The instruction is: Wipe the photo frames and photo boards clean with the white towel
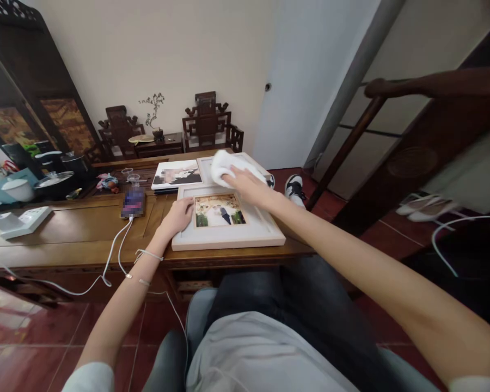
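Observation:
A white picture frame (245, 233) with a photo in it lies flat on the wooden table (73, 234) in front of me. My left hand (178, 215) rests on the frame's left border, fingers flat and spread. My right hand (245, 184) presses a white cloth (224, 163) against the frame's far edge, fingers bent over the cloth. A second white frame (206, 166) lies just behind it, partly under the cloth. Left of that lies a flat photo print (176, 175).
A phone (133, 202) on a white charging cable (114, 250) lies left of the frames. Small boxes (24, 220), a pot (53, 182) and glasses stand at the table's left. Carved chairs (208, 125) stand by the far wall. A shoe (294, 188) lies on the red floor.

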A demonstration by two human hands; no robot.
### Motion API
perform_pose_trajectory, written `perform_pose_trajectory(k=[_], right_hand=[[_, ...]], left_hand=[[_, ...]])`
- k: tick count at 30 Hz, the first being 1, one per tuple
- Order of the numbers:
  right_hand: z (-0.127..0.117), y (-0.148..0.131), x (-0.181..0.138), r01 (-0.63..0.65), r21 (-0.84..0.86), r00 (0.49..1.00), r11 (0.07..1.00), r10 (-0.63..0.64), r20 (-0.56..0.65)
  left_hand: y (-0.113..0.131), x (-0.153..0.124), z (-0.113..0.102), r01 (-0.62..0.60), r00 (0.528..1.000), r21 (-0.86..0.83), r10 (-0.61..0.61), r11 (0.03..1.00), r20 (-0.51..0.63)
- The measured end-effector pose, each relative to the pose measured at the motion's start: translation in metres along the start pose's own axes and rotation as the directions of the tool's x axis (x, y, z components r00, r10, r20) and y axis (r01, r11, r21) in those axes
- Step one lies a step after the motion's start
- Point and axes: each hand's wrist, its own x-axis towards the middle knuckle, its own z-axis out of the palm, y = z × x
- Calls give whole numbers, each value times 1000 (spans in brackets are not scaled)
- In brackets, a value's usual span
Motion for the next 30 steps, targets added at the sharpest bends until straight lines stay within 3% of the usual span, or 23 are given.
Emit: perform_pose_trajectory(k=[4, 7, 10, 17, 20, 25, 30], right_hand=[[8, -42, 41, 251, -75, 968, 965, -251, 12], [9, -62, 57, 241, -100, 967, 965, -231, 104], [5, -55, 55, 185, -126, 969, 975, -160, 186], [-9, 11, 15, -30, -155, 952, 987, 75, 297], [-15, 24, -4, -69, -176, 941, 982, 122, 315], [-34, -3, -43, -33, -116, 935, 993, 72, 348], [-71, -39, -93, -15, 7, 899, 1000, 10, 437]], left_hand=[[0, 1, 0, 23, 1000, 32, -23, 999, 10], [-1, 2, 0, 24, 999, 37, -25, 999, 23], [-1, 2, 2, 0, 1000, 0, 0, 1000, -2], [-5, -1, 5, -2, 1000, -46, 0, 999, -26], [-4, -2, 4, 25, 999, -51, -26, 998, -29], [-3, -1, 4, 41, 999, -64, -43, 997, -29], [-3, -2, 5, 36, 999, -63, -38, 997, -31]])
